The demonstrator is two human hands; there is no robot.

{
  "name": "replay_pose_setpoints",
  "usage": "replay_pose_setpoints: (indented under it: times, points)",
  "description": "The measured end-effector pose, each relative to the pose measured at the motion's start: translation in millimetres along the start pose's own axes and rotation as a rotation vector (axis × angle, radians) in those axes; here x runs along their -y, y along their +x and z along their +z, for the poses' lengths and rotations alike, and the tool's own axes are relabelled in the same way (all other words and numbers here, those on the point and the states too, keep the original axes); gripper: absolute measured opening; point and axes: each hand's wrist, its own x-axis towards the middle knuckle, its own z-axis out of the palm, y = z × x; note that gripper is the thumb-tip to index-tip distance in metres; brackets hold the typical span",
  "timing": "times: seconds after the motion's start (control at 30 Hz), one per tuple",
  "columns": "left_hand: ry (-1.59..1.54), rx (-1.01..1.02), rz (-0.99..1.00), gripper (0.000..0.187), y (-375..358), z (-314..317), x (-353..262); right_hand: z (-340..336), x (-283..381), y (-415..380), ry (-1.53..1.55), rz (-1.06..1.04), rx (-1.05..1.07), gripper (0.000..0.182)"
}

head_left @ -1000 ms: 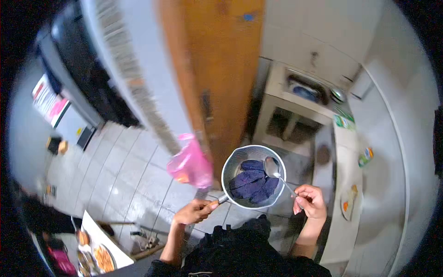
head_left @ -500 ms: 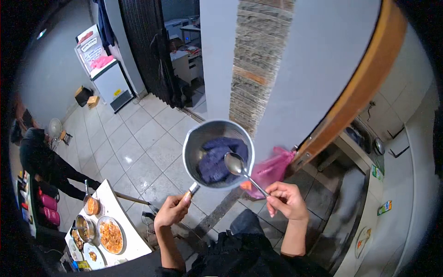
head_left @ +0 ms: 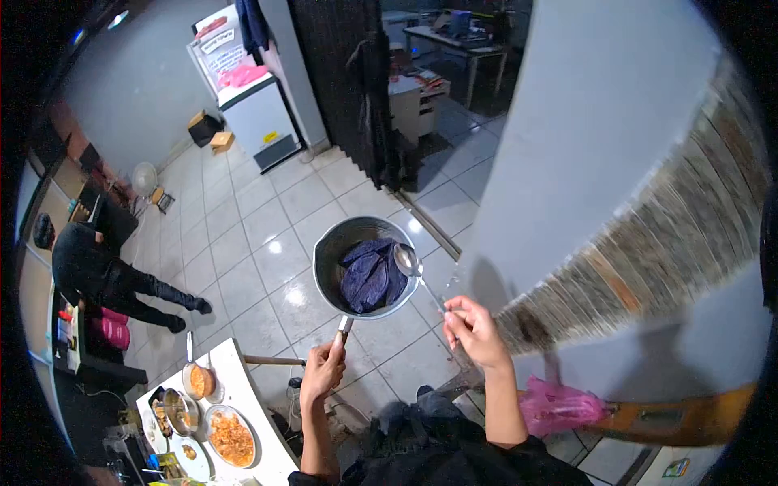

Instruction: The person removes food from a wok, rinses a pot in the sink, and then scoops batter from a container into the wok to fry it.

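Observation:
My left hand (head_left: 322, 373) is closed around the handle of a metal saucepan (head_left: 327, 271), which it holds out in front of me above the tiled floor. Dark purple, wrinkled chunks (head_left: 371, 282) lie in the bottom of the pan; they look like purple sweet potato. Between the thumb and fingers of my right hand (head_left: 478, 334) is the handle of a metal spoon (head_left: 408, 261). The spoon's bowl overlaps the right side of the pan, at the rim.
At lower left stands a white table (head_left: 263, 429) with a plate of orange food (head_left: 231, 437), a metal pot (head_left: 180, 413) and other dishes. A person in black (head_left: 101, 271) stands beyond it. A stone-trimmed wall (head_left: 648, 251) and a pink plastic bag (head_left: 559, 407) are on my right.
My view has swung left, with the doorway and the standing person now further into the frame. Pan and spoon have come along, and the spoon's bowl has shifted toward the pan's right rim.

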Motion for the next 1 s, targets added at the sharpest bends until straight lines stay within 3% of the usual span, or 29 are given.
replay_pose_setpoints:
  times: [0.2,0.33,0.6,0.8,1.0]
  points:
    - [-0.043,-0.153,0.003,0.048,80,-41,-19,33,4,117,-0.076,0.07,-0.04,0.013]
    - [-0.006,-0.195,0.053,0.048,170,-70,-37,42,-15,210,-0.186,-0.087,-0.131,0.014]
    - [0.009,-0.059,0.152,0.052,345,-137,-91,72,-19,374,-0.12,-0.167,-0.265,0.016]
    - [-0.103,-0.07,0.087,0.047,410,-178,-133,96,-4,476,-0.12,-0.151,-0.217,0.015]
    - [-0.311,-0.185,0.05,0.049,500,-253,-143,148,-18,642,-0.131,-0.151,0.058,0.015]
